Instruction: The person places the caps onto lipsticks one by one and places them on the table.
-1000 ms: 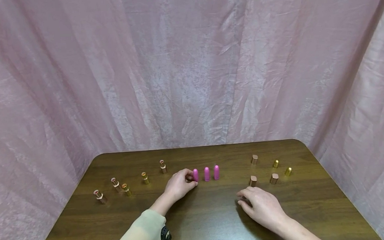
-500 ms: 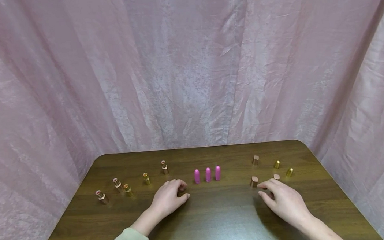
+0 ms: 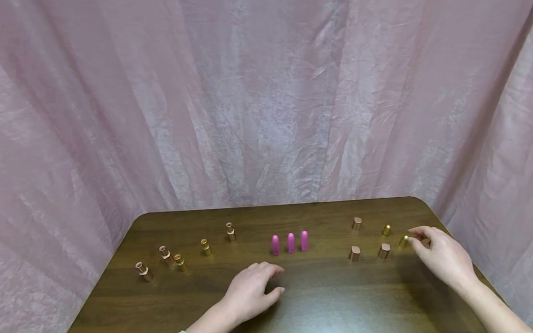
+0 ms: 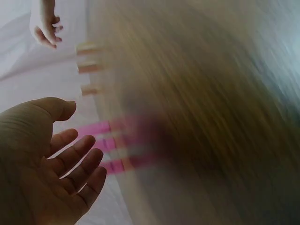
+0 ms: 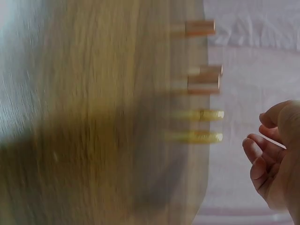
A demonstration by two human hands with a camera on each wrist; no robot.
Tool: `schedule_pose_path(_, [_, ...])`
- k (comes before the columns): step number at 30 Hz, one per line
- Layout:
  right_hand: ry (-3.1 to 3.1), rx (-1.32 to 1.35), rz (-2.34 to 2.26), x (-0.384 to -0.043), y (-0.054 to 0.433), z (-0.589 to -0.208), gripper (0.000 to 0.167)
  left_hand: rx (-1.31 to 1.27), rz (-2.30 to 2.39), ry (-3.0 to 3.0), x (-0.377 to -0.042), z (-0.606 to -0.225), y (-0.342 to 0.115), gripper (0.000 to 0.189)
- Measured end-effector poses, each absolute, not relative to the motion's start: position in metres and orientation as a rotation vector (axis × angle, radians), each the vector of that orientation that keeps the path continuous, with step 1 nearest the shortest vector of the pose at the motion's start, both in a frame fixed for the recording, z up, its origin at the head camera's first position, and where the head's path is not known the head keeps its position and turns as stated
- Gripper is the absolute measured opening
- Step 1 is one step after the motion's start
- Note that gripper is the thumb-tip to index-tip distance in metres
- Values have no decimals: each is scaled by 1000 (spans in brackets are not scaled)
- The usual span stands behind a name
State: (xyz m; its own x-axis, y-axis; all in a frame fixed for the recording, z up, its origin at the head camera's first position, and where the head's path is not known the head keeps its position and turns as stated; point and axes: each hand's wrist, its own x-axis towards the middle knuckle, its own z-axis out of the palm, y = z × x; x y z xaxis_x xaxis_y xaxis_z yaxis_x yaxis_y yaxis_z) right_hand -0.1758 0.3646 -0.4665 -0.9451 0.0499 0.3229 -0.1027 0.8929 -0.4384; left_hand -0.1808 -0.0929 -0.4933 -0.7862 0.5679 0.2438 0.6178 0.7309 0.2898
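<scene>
My right hand (image 3: 446,260) reaches to the far right, thumb and forefinger parted beside a gold bullet-shaped lipstick cap (image 3: 403,241). In the right wrist view, a gap shows between that hand (image 5: 276,154) and the gold cap (image 5: 206,137). Another gold cap (image 3: 387,230) stands just behind. My left hand (image 3: 251,293) hovers over the middle of the table, fingers loosely bent around nothing. Beyond it, three magenta bullet-shaped tubes stand upright in a row, the middle tube (image 3: 291,243) among them. The left wrist view shows the left palm (image 4: 37,164) holding nothing.
Three rose-gold caps, one the front-left cap (image 3: 355,253), stand left of the gold ones. On the left are uncapped lipstick tubes: three rose-gold, including the leftmost tube (image 3: 144,272), and two gold, including one gold tube (image 3: 206,247). A pink curtain (image 3: 262,95) hangs behind the brown table (image 3: 330,305).
My left hand has let go of the leftmost magenta tube and drawn back toward me. My right hand has moved rightward past the rose-gold caps to the gold cap.
</scene>
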Motion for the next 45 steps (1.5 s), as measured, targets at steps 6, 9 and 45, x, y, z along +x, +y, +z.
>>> schedule_pose_path(6, [-2814, -27, 664, -187, 386, -474, 36, -1094, -498, -2704, -169, -489, -71, 38])
schedule_pose_path(9, [-2866, -68, 670, -193, 389, -479, 42, -1152, -450, -2663, -166, -488, -59, 40])
schedule_pose_path(45, [-2910, -34, 746, -224, 377, -480, 28, -1270, -422, -2684, -152, -492, -6, 41])
